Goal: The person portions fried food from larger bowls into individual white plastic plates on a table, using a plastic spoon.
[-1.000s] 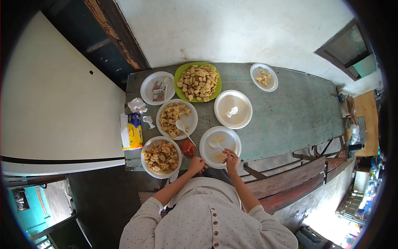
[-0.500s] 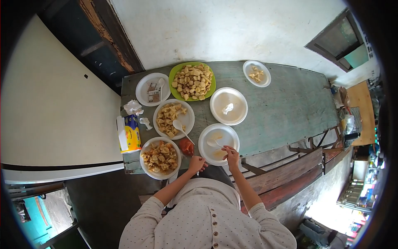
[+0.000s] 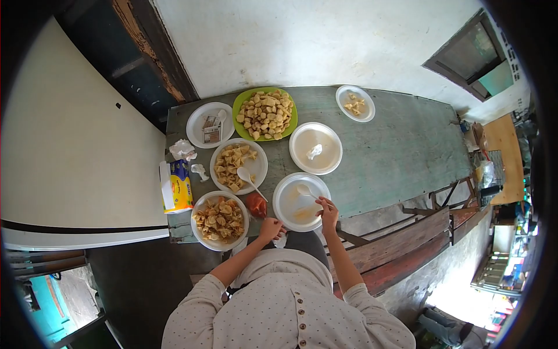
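Observation:
In my right hand (image 3: 328, 213) is the handle of a white spoon (image 3: 304, 191), its bowl over the upper part of a white plate (image 3: 285, 216) with yellowish smears. My left hand (image 3: 271, 229) is at the table's front edge, closed around something white, perhaps tissue, that I cannot make out. Just above it lies a red sauce bag (image 3: 256, 205). To the left, one plate (image 3: 263, 152) bears folded fried pieces and a second spoon (image 3: 250, 182); a nearer plate (image 3: 196, 231) is heaped with browner, sauced-looking pieces (image 3: 220, 219).
Behind stand a green plate (image 3: 237, 110) piled with fried pieces, a plate (image 3: 296, 142) with crumpled tissue, a plate (image 3: 193, 123) with a small packet, and a far plate (image 3: 342, 100) with few pieces. A yellow-blue tissue pack (image 3: 181, 187) is at left; a wooden bench (image 3: 401, 235) at right.
The spoon's bowl has moved up the plate, away from me, with my right hand slightly higher. The whole view has shifted a little; the plates have kept their arrangement.

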{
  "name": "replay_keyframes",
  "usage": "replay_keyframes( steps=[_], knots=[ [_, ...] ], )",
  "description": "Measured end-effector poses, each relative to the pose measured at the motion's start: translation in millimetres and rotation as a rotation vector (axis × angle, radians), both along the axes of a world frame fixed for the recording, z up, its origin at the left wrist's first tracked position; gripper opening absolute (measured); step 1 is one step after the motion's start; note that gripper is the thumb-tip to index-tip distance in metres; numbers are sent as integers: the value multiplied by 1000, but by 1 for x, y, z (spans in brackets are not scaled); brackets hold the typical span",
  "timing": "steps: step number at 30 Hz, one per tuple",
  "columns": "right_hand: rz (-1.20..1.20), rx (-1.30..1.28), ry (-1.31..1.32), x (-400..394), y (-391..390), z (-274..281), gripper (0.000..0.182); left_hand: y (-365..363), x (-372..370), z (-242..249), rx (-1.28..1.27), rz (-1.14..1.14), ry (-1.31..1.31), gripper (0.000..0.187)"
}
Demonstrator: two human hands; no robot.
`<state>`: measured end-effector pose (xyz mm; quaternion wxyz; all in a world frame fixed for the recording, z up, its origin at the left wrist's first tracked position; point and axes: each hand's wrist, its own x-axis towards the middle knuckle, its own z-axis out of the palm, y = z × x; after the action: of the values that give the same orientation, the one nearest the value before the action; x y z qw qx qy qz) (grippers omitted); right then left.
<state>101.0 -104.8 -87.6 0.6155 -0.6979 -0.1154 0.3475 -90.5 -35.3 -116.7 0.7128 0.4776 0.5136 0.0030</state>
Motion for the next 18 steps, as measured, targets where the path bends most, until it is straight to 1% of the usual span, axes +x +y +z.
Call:
replay_keyframes(
  steps=[1,3,4,5,7,8,11,12,13,15,16,17,18],
  knots=[
    [4,3,3,0,0,-5,26,-1,0,-1,3,4,3,27],
    [169,-22,-17,-3,-1,-11,26,-1,1,0,31,-7,24,28],
    [250,-29,25,-4,-3,-12,26,-1,2,0,34,7,25,28],
    [269,-29,25,1,-3,-12,26,-2,2,1,32,18,28,28],
    [229,-28,103,9,-3,-3,27,-5,3,-1,27,47,40,28],
    [187,-14,73,15,-2,1,27,-8,3,-2,28,73,42,28],
    [181,22,28,21,2,-8,27,-14,4,-4,42,107,68,28],
    [254,19,32,19,2,-11,26,-16,7,-1,52,121,78,28],
    [261,21,38,21,1,-12,26,-17,8,1,53,128,84,28],
    [427,9,105,23,2,-12,25,-19,6,5,-1,175,103,28],
    [383,18,98,27,3,-11,23,-19,6,4,4,190,113,28],
    [396,22,108,32,5,-11,23,-20,7,2,26,188,122,28],
    [345,24,34,38,6,-12,23,-22,8,3,45,182,133,27]
  ],
)
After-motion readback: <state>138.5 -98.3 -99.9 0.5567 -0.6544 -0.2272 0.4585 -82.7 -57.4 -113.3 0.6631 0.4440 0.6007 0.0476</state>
